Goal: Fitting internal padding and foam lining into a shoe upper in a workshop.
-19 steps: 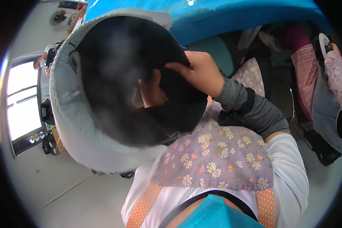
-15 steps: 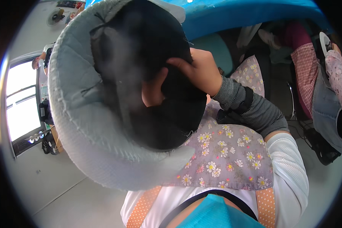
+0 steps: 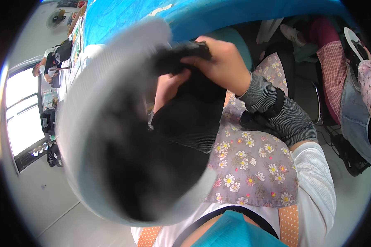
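Observation:
A round hat, pale grey ribbed cloth outside with black fabric inside, fills the left and middle of the view. Motion smears its rim. My right hand pinches the black fabric at the far edge, thumb against the inner side. My left hand shows in part, its thumb beside the right one and closed on the same black fabric. The hat hides the rest of my left hand and arm. Below it, a floral apron covers my lap.
A blue-covered table runs along the far side. At right sits another person in a checked garment, holding pink patterned cloth. A second person is at far left near a window. A teal stool stands ahead.
The hat has tilted and turned, its rim shifting down and left. The black fabric at its far edge is now folded between my hands. My right hand has moved slightly right.

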Action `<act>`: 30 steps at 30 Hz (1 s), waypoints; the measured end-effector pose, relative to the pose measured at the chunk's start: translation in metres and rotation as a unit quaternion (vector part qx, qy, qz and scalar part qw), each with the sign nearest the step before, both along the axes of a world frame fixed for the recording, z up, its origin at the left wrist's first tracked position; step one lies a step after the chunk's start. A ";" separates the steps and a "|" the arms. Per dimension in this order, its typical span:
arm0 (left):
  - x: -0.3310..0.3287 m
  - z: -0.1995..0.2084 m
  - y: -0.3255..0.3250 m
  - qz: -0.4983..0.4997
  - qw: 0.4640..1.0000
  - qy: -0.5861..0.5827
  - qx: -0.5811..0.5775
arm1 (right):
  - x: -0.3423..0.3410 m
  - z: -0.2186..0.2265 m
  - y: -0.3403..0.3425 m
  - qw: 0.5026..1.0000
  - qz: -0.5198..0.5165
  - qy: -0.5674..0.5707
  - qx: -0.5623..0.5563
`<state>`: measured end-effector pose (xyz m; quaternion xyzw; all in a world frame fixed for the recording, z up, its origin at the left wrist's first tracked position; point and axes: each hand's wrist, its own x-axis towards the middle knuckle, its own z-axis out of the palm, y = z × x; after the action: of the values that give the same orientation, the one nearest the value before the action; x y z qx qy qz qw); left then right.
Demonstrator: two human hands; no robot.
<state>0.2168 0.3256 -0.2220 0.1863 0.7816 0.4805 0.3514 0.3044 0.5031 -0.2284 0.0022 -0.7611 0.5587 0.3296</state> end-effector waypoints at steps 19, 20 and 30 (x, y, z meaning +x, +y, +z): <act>0.048 0.017 0.057 -0.045 0.973 0.173 0.144 | -0.004 -0.007 0.080 0.885 0.364 0.089 -0.278; 0.050 0.013 0.052 -0.048 0.971 0.207 0.109 | -0.018 -0.021 0.081 0.852 0.413 0.095 -0.308; 0.046 0.037 0.040 -0.120 0.973 0.196 0.037 | 0.019 -0.014 0.081 0.868 0.403 0.060 -0.285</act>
<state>0.2627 0.3658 -0.1854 0.3823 0.7886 0.4178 0.2395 0.3230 0.5836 -0.2429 0.2486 -0.4804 0.8342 0.1070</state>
